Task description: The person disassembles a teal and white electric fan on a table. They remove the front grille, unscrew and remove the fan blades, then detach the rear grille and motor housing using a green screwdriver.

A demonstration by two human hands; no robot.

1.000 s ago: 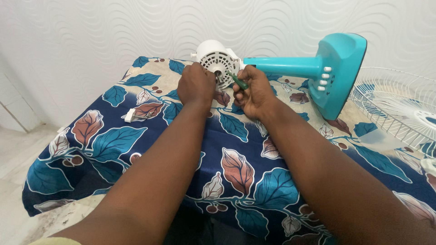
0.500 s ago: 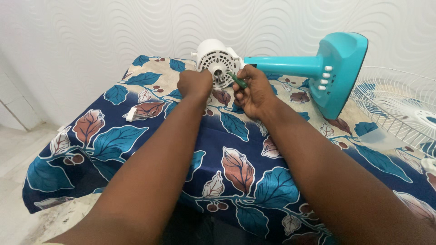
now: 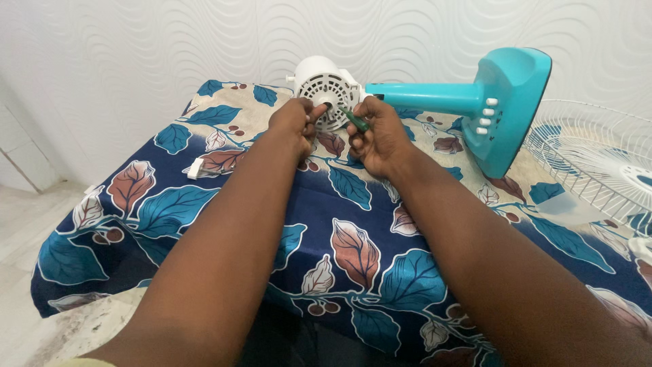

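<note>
White wall panelling with a wavy relief is seen behind a table covered by one leaf-patterned cloth [image 3: 353, 204] in navy, teal and rust. One dismantled fan is laid on its side at the far edge of the cloth: a white vented motor housing [image 3: 324, 90] is seen at the left end, a teal stem [image 3: 421, 97] is run rightward from it, and a teal base [image 3: 511, 109] with four white buttons is turned toward the viewer. The long axis is thus set left to right, parallel to the wall. One white wire guard [image 3: 598, 160] is laid at the right, and one small white part [image 3: 195, 170] on the cloth at the left. Two hands are shown: the left hand [image 3: 293, 122] is curled, one fingertip pressed to the housing's centre; the right hand [image 3: 379, 132] is closed around one green-handled screwdriver [image 3: 356, 121], angled toward the housing.
</note>
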